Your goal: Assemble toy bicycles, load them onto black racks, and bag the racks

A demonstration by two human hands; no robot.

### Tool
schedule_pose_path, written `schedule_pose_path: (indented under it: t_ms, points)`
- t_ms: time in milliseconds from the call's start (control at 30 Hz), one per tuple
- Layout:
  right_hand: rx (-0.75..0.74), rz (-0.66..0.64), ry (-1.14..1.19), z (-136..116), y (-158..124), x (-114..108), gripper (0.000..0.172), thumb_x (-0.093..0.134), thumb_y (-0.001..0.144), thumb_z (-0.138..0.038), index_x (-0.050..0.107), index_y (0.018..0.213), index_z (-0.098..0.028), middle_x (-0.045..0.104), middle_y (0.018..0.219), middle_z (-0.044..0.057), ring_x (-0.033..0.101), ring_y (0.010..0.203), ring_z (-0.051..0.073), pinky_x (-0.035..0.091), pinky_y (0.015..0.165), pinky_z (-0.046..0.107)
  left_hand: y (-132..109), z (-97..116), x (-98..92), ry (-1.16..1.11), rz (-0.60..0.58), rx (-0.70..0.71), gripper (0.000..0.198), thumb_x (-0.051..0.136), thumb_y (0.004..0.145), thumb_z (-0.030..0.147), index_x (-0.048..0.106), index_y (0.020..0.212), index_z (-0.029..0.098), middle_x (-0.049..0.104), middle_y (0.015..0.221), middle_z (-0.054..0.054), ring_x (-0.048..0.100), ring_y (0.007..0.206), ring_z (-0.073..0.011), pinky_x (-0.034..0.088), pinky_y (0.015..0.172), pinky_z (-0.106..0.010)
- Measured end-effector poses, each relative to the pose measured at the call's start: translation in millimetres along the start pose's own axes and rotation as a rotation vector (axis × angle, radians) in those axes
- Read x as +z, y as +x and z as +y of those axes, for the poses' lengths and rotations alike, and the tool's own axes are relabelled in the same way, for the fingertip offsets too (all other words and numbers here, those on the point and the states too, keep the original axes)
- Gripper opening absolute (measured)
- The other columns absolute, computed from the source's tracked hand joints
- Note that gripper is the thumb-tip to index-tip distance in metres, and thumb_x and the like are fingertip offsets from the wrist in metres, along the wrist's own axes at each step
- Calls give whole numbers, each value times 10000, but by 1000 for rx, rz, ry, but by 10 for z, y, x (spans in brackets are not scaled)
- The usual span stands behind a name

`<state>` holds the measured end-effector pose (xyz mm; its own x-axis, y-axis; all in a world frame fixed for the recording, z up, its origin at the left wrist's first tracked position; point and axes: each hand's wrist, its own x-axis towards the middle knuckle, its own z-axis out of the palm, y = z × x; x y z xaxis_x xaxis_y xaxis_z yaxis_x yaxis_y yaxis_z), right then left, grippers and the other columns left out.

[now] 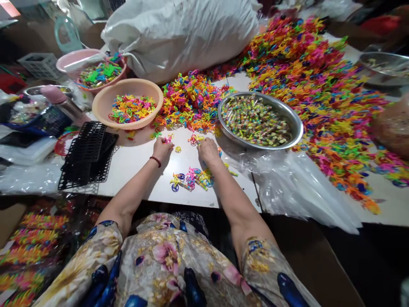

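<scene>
My left hand (162, 149) rests on the white table (134, 164), its fingers closed around a small pink plastic toy piece (167, 139). A red bead bracelet is on that wrist. My right hand (207, 150) lies knuckles up next to it, fingertips on small colourful pieces (193, 139); whether it holds one is hidden. A small cluster of assembled toy bicycles (191, 179) lies between my forearms. Just beyond my hands is a heap of bright plastic toy parts (191, 100).
A steel bowl of wrapped candies (259, 120) stands right of my hands. Peach (128, 104) and pink (96, 70) basins hold more parts. Black plastic mesh trays (87, 155) lie left, clear plastic bags (297, 183) right, a big white sack (182, 34) behind.
</scene>
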<state>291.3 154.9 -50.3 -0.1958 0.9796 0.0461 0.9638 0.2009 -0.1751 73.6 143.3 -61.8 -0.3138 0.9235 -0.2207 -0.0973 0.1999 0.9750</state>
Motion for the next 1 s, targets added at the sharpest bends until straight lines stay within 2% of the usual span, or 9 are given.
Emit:
schedule_pose_path:
  t_ms: [167,267,400,500,633,700,800,900,1000]
  points:
    - [17,85,201,-43,-40,24,203,462,930,-184,650,992,-133,633,1054,176,549,998,283,424,892,383,-377,10,-285,-188,-161,-149,329,785,683,196,490,827,172,608,706,5,474,494,-46,268,444,-152]
    - [2,139,400,-119,-262,-55,175,471,928,-251,627,890,-182,640,945,112,565,923,246,441,863,360,-598,4,-438,-283,-282,-237,336,817,667,249,524,790,142,626,692,-27,489,497,-43,305,443,-148]
    - [-32,215,549,-124,-675,-149,168,497,916,-304,610,848,-201,639,901,78,580,867,222,463,841,351,-791,-21,-581,-354,-265,-256,399,838,656,254,509,864,164,628,678,1,527,500,-55,379,468,-151]
    - [34,299,495,44,-979,-159,187,485,925,-325,619,907,-196,634,954,100,581,882,236,476,860,380,-858,-52,-661,-353,-257,-234,432,838,675,295,499,915,180,661,708,-6,541,484,-62,398,459,-156]
    - [146,430,275,259,-1164,-144,230,483,917,-308,635,1009,-162,593,1148,184,533,1098,315,431,992,485,-862,-138,-722,-343,-241,-187,423,828,704,371,489,871,181,655,682,1,545,466,-70,394,426,-157]
    - [111,411,243,224,-1113,-150,274,475,931,-318,638,1072,-150,570,1214,197,508,1166,325,410,1033,494,-838,-192,-731,-369,-208,-161,400,816,726,374,494,861,178,653,697,5,574,499,-77,421,437,-159]
    - [-48,268,292,-8,-859,-163,357,452,969,-373,612,1197,-150,567,1260,180,505,1208,298,408,1058,446,-794,-244,-745,-445,-167,-141,326,786,767,309,502,851,172,651,736,10,663,641,-111,515,538,-191]
    - [-123,82,290,-302,-489,-142,486,481,968,-475,541,1323,-148,576,1254,171,542,1151,292,442,999,413,-769,-244,-783,-502,-173,-186,222,714,827,226,501,844,163,679,794,-24,714,775,-160,588,668,-280]
    - [-137,-68,160,-559,-165,-60,519,544,934,-528,562,1292,-154,590,1168,172,549,1077,303,457,918,395,-771,-218,-829,-549,-215,-212,131,644,867,175,518,896,153,715,873,-75,732,838,-195,602,738,-337]
